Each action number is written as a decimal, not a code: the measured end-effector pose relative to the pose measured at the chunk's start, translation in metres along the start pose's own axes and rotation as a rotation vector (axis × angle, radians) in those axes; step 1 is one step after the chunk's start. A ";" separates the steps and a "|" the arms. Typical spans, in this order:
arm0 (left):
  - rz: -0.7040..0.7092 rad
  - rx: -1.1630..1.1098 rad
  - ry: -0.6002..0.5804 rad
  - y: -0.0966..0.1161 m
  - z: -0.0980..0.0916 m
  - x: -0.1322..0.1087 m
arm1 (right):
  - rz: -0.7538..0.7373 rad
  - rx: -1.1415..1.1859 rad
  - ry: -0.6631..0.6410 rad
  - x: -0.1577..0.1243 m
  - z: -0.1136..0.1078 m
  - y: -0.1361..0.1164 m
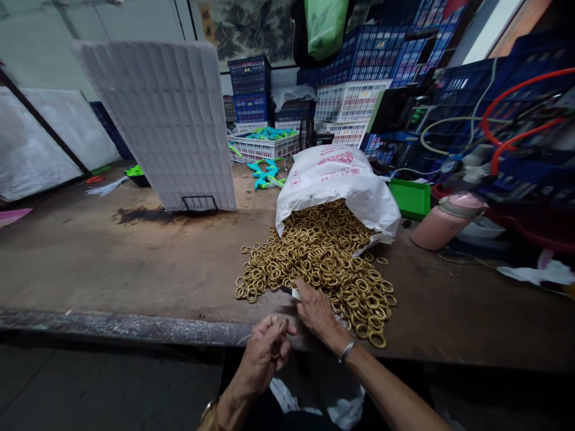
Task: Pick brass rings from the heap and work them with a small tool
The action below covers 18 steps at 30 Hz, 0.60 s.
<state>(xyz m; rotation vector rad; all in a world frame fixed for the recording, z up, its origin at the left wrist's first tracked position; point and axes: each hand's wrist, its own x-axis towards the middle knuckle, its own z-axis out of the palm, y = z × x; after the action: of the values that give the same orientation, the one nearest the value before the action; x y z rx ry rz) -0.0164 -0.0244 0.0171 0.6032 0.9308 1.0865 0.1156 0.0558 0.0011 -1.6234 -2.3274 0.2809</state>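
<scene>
A heap of gold rings (pixel 314 257) spills out of a white woven sack (pixel 332 170) onto the wooden table. At the near edge of the heap, my right hand (pixel 317 311) is closed on a small white piece with a dark tip (pixel 293 293); its exact kind is unclear. My left hand (pixel 265 353) hangs in front of the table edge with its fingers curled together. Part of a gold ring (pixel 275 355) shows among those fingers, mostly hidden by them.
A white ribbed panel (pixel 166 126) stands upright on the table (pixel 90 257), held by a black wire stand (pixel 199 204). Teal and green pieces (pixel 265 173) lie behind. On the right are a pink bottle (pixel 449 220) and green tray (pixel 409 199); stacked crates (pixel 345 102) fill the back.
</scene>
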 end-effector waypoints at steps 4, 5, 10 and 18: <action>0.014 -0.120 -0.012 0.004 -0.003 0.003 | -0.015 -0.064 -0.027 0.012 0.010 -0.010; 0.000 -0.158 -0.020 0.005 -0.005 0.004 | 0.007 -0.091 -0.034 0.014 0.012 -0.012; -0.122 -0.332 0.008 0.005 -0.015 0.009 | 0.031 -0.068 -0.023 0.015 0.012 -0.011; -0.047 -0.205 0.094 0.002 -0.003 0.027 | 0.183 0.599 0.110 0.003 0.001 -0.003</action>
<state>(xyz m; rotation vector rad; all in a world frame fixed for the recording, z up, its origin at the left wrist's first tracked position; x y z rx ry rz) -0.0154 0.0012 0.0082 0.3634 0.8965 1.1589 0.1119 0.0574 0.0019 -1.4860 -1.7715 0.8159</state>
